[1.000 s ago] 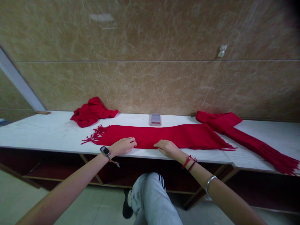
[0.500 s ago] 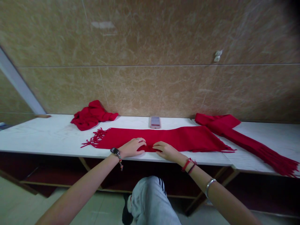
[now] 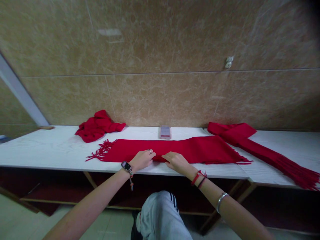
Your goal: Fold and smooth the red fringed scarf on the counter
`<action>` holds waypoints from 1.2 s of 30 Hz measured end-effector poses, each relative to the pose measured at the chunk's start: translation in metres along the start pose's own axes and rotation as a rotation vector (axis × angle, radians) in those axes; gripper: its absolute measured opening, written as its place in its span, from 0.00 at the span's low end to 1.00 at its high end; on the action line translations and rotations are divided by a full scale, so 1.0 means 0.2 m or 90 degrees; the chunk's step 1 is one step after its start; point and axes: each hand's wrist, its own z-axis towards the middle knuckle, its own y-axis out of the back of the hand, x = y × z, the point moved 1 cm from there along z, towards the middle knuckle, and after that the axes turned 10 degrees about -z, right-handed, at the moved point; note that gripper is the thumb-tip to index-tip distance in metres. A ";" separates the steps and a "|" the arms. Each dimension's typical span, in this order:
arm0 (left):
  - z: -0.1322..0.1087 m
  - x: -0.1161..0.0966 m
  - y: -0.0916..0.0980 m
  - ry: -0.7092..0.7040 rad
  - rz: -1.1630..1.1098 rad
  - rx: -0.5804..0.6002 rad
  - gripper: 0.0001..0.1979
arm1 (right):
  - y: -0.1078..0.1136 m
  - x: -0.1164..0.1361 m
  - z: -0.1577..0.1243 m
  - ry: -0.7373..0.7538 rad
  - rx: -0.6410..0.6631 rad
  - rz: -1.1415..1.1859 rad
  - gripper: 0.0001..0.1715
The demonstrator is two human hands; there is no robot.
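Observation:
A red fringed scarf lies lengthwise along the white counter, its tassels spread at the left end. Near the middle of its front edge, my left hand has its fingers curled on the cloth, thumb side toward the centre. My right hand pinches the same edge a short way to the right. Between the two hands the cloth bunches slightly upward. My fingertips are partly hidden in the fabric.
A crumpled red cloth sits at the back left. Behind the scarf lies a phone. Another red scarf is crossed over itself at the right, its fringe near the counter's front edge. A tiled wall rises behind.
Both hands have gone from fingers laid on the scarf to fingers curled on its front edge. The left fingers have drawn in most. The view has tilted slightly.

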 end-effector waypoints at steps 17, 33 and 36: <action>-0.02 -0.04 0.01 -0.040 0.052 -0.008 0.07 | -0.04 -0.01 0.00 -0.077 -0.045 0.009 0.12; 0.01 -0.08 0.03 -0.021 -0.017 0.043 0.14 | 0.00 0.01 -0.05 -0.015 0.004 0.077 0.14; 0.04 -0.09 0.01 -0.010 -0.005 0.042 0.12 | 0.02 0.04 -0.07 -0.072 0.030 0.018 0.15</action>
